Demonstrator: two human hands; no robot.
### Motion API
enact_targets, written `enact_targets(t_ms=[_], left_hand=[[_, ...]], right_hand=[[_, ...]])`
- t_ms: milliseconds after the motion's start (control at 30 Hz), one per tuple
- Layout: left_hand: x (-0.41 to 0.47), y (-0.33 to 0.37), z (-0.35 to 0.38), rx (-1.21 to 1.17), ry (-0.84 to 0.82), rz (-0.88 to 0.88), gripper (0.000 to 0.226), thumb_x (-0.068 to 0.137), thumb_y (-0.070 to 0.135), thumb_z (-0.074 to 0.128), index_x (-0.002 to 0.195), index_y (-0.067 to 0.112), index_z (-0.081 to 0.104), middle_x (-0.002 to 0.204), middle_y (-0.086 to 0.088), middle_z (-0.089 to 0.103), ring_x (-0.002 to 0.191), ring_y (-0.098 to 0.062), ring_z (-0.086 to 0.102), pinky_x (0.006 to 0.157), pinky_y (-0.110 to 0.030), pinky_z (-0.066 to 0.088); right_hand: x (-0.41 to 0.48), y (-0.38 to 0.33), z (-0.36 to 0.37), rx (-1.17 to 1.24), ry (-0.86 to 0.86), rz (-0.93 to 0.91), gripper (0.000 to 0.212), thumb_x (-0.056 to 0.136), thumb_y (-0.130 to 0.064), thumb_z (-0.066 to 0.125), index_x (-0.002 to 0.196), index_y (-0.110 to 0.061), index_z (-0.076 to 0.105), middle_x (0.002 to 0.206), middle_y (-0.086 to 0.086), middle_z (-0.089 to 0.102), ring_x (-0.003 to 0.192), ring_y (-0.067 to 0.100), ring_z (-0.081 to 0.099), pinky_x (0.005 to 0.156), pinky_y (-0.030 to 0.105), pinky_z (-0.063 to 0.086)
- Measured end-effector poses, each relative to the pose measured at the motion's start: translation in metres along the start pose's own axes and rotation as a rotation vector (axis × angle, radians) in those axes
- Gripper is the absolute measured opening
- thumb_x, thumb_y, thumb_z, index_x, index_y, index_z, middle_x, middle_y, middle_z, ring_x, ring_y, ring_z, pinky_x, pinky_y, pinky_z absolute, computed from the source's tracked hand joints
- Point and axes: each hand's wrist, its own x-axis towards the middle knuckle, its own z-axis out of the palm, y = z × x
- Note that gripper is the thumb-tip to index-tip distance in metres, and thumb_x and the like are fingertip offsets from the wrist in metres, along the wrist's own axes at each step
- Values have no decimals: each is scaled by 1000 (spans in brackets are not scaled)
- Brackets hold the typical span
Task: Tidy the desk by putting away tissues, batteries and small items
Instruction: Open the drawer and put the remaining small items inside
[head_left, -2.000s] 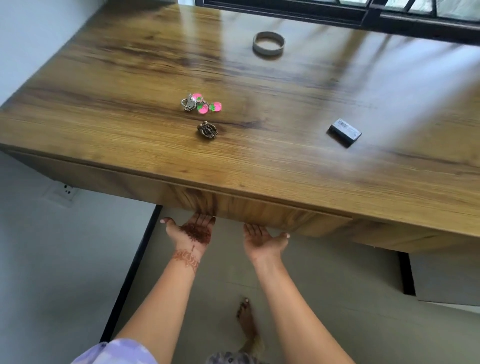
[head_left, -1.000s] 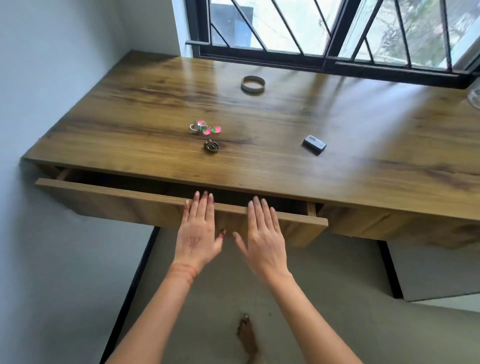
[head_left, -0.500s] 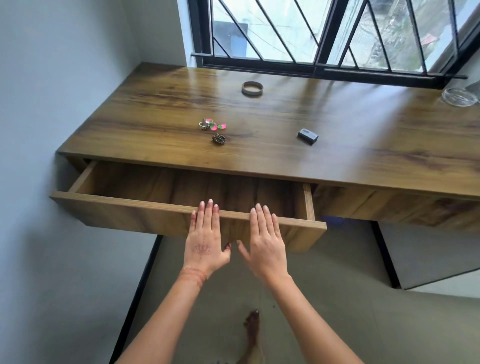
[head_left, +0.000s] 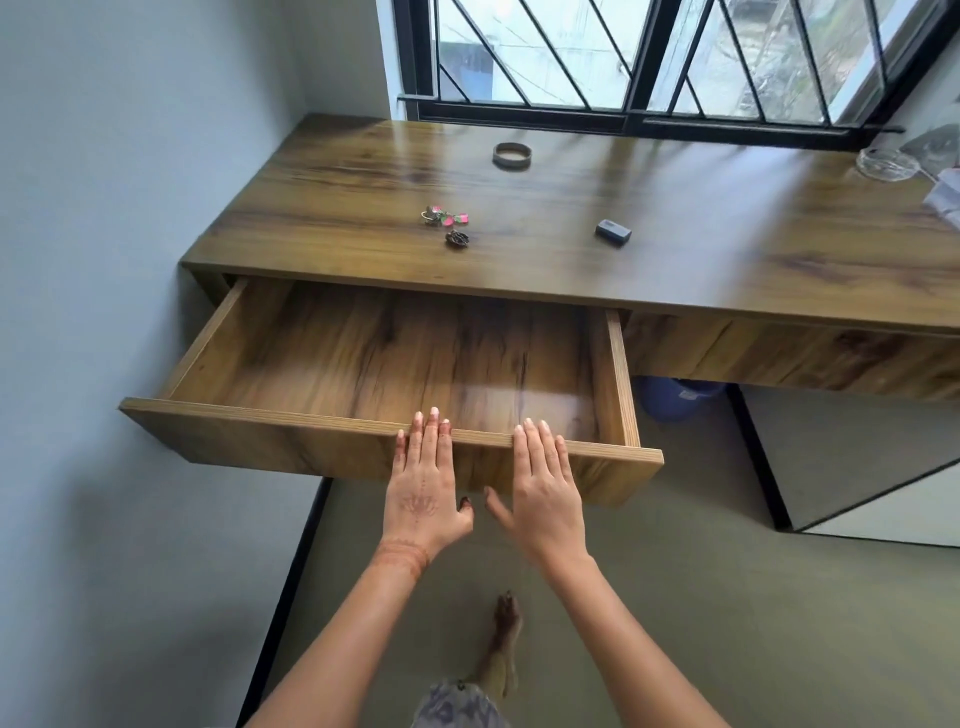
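The wooden desk (head_left: 727, 270) has its left drawer (head_left: 260, 415) pulled far out, and its visible floor is bare. My left hand (head_left: 423, 488) and my right hand (head_left: 545, 488) lie side by side on the drawer front, fingertips over its top edge, thumbs spread below. On the desktop lie a pink keychain (head_left: 444, 216), a small dark ornament (head_left: 457, 239), a small grey block (head_left: 613, 231) and a brown band (head_left: 511, 155). Something white, perhaps tissue (head_left: 945, 200), shows at the right edge.
A glass ashtray (head_left: 887, 163) stands at the back right by the barred window. A blue object (head_left: 675, 400) sits under the desk, right of the drawer. A wall runs along the left. My bare foot (head_left: 506, 623) is on the floor below.
The drawer was closed two seconds ago, with my palms under its front. Since then it has slid steadily out toward me, both hands on its front edge, and I have stepped back.
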Motion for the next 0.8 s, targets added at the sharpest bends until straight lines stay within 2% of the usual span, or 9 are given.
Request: enact_targets(t_ms=[133,367,467,567,700,800], left_hand=[[-14,2,-9,-11,-38,-4,92,84,44,48,144,5,-10,155,-13,-13,142,-27,-15,115,-40,-10],[-31,4,-16,1,-90,-2,89,86,43,46,145,4,-9,155,-14,-12,143,-27,-13,116,-40,-8],[-30,4,-23,22,-109,17,85,88,43,42,145,3,-6,155,-16,-11,143,-28,-11,115,-39,-8],[-27,3,-25,3,-101,30,76,92,40,34,145,2,-6,154,-18,-12,143,-27,-11,114,-37,-10],[-11,5,-27,-76,-37,46,66,95,36,24,145,5,-5,155,-14,-12,143,-24,-13,113,-34,-12],[20,7,-36,-131,23,50,63,97,38,22,145,7,-4,155,-12,-12,143,-22,-14,114,-32,-12]], right_hand=[[-12,-5,-5,-9,-2,19,80,71,-46,71,130,3,48,133,18,52,129,31,45,110,45,30],[-28,-10,-20,13,-50,18,80,66,-46,76,125,3,54,128,17,57,124,30,50,103,48,33],[-25,-13,-26,29,-72,41,74,71,-46,73,124,3,55,128,18,57,123,29,51,104,45,32],[-20,-14,-27,61,-98,71,65,85,-50,47,123,3,55,128,17,57,123,28,51,105,42,30],[-5,-8,-27,112,-106,73,74,95,-54,15,128,2,52,132,16,53,128,25,46,108,44,26],[25,-4,-29,175,-71,61,77,95,-55,8,133,1,46,139,16,47,133,25,38,111,43,18]])
